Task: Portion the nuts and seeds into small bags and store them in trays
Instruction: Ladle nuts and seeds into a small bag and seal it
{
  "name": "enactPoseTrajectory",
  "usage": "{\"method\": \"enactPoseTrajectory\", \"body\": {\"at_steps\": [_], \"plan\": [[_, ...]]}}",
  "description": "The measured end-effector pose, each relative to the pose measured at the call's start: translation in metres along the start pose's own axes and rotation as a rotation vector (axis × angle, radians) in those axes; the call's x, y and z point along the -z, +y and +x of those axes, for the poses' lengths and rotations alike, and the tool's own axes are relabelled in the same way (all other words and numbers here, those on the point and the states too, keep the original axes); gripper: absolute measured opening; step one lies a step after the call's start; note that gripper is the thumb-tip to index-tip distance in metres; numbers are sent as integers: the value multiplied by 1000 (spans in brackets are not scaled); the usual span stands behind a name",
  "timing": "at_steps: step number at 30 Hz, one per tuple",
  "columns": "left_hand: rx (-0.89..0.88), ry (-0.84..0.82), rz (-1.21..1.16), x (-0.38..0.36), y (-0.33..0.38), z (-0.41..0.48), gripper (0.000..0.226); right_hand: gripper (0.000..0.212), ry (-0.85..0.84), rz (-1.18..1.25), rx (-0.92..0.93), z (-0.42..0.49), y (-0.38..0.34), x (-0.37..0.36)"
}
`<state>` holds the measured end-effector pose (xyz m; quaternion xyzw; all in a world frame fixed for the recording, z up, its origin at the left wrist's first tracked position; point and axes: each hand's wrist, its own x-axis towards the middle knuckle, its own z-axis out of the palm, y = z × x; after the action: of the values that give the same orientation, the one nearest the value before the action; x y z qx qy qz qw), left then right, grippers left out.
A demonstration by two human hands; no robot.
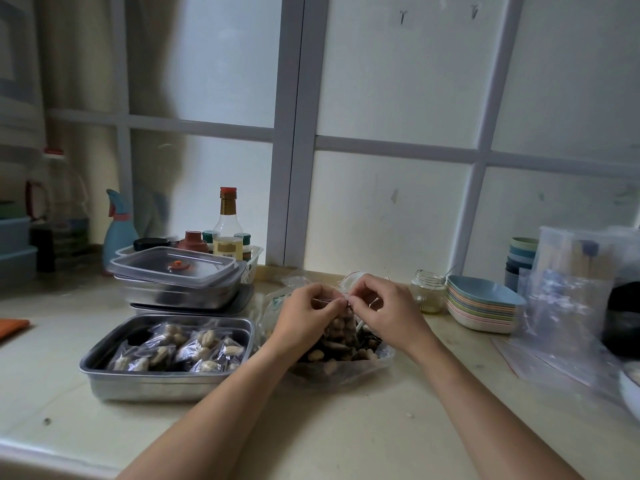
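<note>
Between the left grip (306, 315) and right grip (384, 306), both pinching its top edge with curled fingers, a small clear bag (342, 319) is bulging with pale peanuts (337, 332).

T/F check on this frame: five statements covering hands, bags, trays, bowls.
1. The left hand and right hand both pinch the top of a small bag of nuts. True.
2. The open steel tray is empty. False: it holds small filled bags.
3. That tray lies to the left of both hands. True.
4. The stack of bowls sits left of the tray. False: it stands on the right, beside a glass jar.
5. The stacked trays behind carry a clear lid on top. True.
</note>
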<state>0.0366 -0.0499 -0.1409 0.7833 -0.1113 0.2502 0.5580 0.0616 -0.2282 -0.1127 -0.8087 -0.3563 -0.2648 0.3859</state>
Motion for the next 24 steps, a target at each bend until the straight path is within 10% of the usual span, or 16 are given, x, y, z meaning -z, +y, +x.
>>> {"method": "enactPoseTrajectory", "body": {"at_steps": [24], "plan": [[73,-4,-141,-1,13,-5,10,17,-130,536,-385,1,8,-4]]}}
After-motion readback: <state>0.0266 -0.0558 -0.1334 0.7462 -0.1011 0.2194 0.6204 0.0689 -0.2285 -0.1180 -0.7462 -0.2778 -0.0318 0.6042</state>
